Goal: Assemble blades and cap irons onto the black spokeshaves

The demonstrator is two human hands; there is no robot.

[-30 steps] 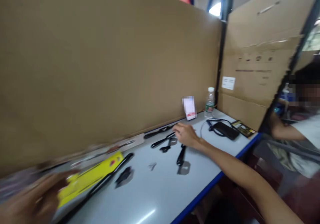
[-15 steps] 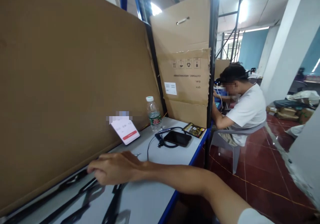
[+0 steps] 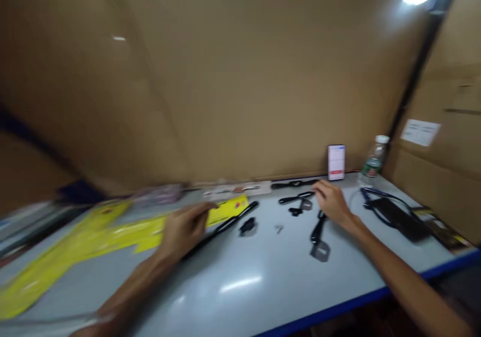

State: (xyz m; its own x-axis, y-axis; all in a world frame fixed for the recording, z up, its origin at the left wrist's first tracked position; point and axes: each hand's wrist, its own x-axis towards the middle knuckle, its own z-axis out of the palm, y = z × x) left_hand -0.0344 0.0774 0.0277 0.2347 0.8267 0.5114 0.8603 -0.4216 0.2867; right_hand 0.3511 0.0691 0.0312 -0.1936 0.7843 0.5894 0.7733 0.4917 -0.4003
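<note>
Curling its fingers in front of the phone (image 3: 336,162), our right hand (image 3: 333,202) is near the long black piece (image 3: 287,185) left of the phone; farther left, our left hand (image 3: 184,229) bends by the yellow packet (image 3: 230,208). Whether either pinches, we cannot tell; light grips suit us.

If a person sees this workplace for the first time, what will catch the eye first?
Probably the bright yellow pieces, spread mostly over the left side of the pale table, with the left hand in front of some. Next, perhaps, the lit phone standing before the cardboard wall, left of the clear bottle. The right hand is among several black items.
</note>
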